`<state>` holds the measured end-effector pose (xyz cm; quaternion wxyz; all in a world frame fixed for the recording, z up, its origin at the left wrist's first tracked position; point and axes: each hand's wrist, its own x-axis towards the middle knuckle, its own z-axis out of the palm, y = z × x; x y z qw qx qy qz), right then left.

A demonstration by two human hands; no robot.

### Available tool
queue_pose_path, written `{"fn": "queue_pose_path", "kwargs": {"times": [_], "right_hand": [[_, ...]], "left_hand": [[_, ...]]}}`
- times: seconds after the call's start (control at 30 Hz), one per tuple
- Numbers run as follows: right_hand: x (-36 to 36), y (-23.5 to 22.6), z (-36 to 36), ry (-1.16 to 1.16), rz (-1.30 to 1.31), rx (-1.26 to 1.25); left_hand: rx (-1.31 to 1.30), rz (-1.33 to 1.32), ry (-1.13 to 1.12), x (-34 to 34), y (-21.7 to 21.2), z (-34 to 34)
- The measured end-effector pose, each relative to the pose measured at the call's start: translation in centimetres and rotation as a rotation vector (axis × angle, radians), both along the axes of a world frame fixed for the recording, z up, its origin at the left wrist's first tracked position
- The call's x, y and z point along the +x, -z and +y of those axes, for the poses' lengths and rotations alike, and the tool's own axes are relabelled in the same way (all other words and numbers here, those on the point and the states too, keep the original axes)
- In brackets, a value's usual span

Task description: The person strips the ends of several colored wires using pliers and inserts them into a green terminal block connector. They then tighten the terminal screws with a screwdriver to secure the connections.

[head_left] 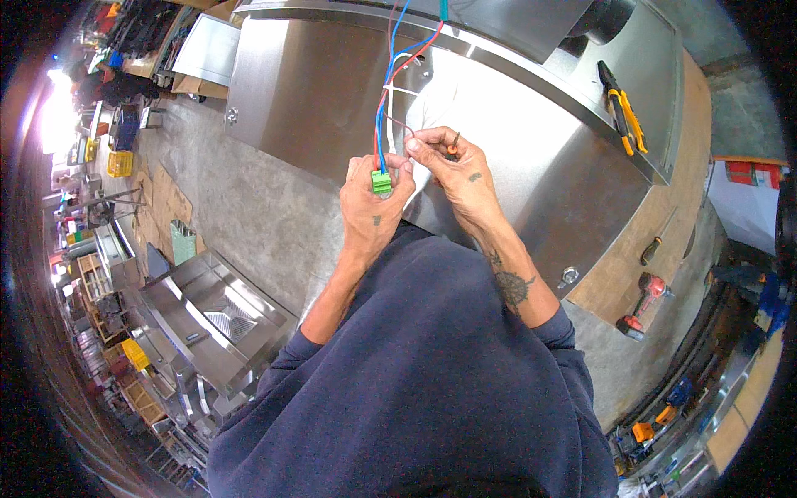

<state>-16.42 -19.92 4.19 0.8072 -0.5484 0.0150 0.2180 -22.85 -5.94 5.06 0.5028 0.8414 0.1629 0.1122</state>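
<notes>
My left hand (367,214) is closed round a green terminal block connector (381,182), with red and blue wires (383,137) running up out of it. Close beside it, my right hand (466,184) pinches the end of a thin dark red wire (402,124) between thumb and forefinger. A small tool with an orange tip (453,149), perhaps a little screwdriver, is tucked among the right hand's fingers; most of it is hidden. A white cable tie (402,90) binds the wires above my hands. Behind them lies a stainless steel panel (531,149).
Yellow-handled pliers (624,116) rest on the steel top at right. A screwdriver (652,249) and a red cordless drill (643,305) lie on the wooden board (618,266). At lower left stands a stainless steel unit (217,311) on the concrete floor.
</notes>
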Motion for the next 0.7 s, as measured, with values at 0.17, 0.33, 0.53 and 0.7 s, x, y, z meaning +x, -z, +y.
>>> {"fn": "queue_pose_path", "kwargs": {"times": [0.17,0.33,0.53,0.7], "right_hand": [[0.1,0.1,0.0,0.048,0.008,0.04],[0.2,0.0,-0.4,0.008,0.025,0.045],[0.0,0.7,0.1,0.012,-0.018,0.051],[-0.5,0.0,0.1,0.019,0.05,0.13]], "left_hand": [[-0.25,0.044,-0.006,0.0,-0.1,0.1],[-0.255,0.057,0.05,0.2,-0.4,0.5],[-0.203,0.067,0.047,0.2,-0.7,0.6],[-0.364,0.073,0.039,0.3,-0.6,0.7]]}}
